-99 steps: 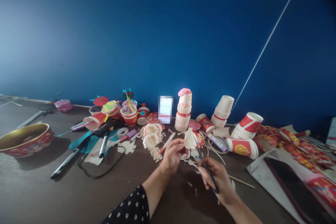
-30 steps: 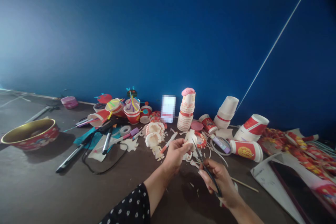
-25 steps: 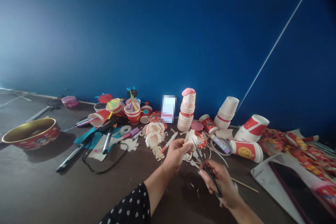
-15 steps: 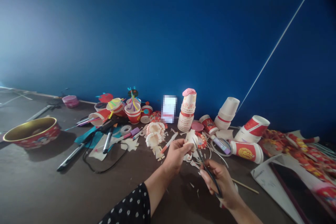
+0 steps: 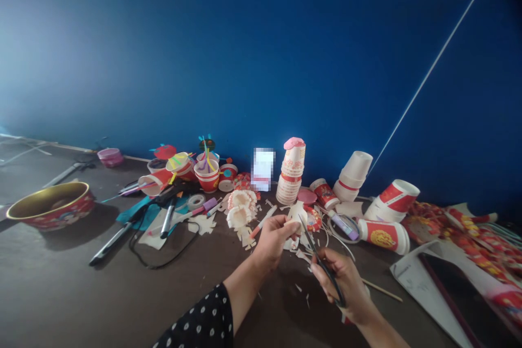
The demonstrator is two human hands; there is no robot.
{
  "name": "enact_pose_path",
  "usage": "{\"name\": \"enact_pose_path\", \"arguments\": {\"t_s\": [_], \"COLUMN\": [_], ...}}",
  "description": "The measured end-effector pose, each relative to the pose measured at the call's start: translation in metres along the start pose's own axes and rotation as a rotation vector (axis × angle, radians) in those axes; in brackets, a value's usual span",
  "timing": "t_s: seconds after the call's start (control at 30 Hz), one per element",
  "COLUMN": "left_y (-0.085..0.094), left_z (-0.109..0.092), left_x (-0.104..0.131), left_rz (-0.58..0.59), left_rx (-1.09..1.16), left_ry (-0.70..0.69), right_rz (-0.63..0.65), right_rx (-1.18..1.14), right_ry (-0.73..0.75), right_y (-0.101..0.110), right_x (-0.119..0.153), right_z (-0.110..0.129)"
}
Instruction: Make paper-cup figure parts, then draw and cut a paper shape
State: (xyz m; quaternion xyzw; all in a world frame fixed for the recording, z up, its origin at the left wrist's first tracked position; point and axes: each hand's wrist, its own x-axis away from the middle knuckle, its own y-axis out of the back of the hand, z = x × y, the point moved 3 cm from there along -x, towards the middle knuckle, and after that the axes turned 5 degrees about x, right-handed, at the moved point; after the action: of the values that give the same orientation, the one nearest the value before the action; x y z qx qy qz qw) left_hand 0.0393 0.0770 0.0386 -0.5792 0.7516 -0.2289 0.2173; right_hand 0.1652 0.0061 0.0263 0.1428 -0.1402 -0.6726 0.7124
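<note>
Between the thumb and fingers of my left hand [image 5: 274,240] is a white paper piece [image 5: 297,216] with a cut outline. My right hand [image 5: 341,278] is closed around a pair of scissors [image 5: 320,261] with dark handles. The scissor tips point up and left, at the right edge of the paper. Whether the blades are biting into it, I cannot tell. Beneath and around the paper lie white scraps [image 5: 291,244] on the dark table. A marker [image 5: 263,221] lies just left of the paper, and frilled white paper cut-outs [image 5: 240,215] are beyond my left wrist.
A stack of paper cups [image 5: 290,187] stands behind my hands, with a lit phone [image 5: 263,168] beside it. More cups [image 5: 383,235], a glue stick [image 5: 345,225] and a dark tablet [image 5: 465,293] are rightward. Decorated cups [image 5: 206,176], a gold-rimmed bowl [image 5: 51,209] and a black cable [image 5: 153,266] are leftward.
Almost nothing differs. Both hands, the paper and the scissors keep nearly the same place, with only a very slight shift of the whole view.
</note>
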Motion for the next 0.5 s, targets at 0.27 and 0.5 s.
{"name": "enact_pose_path", "arguments": {"t_s": [0.27,0.5], "left_y": [0.0014,0.0028], "left_z": [-0.0019,-0.0017], "left_x": [-0.0027,-0.0037], "left_rz": [-0.011,-0.058], "left_rx": [0.112,0.115], "left_ry": [-0.003,0.001], "right_rz": [-0.017,-0.046], "right_rx": [0.020,-0.018], "right_ry": [-0.006,-0.026], "right_y": [-0.0006,-0.0019], "right_x": [0.0023,0.0017], "right_z": [0.0049,0.0045]}}
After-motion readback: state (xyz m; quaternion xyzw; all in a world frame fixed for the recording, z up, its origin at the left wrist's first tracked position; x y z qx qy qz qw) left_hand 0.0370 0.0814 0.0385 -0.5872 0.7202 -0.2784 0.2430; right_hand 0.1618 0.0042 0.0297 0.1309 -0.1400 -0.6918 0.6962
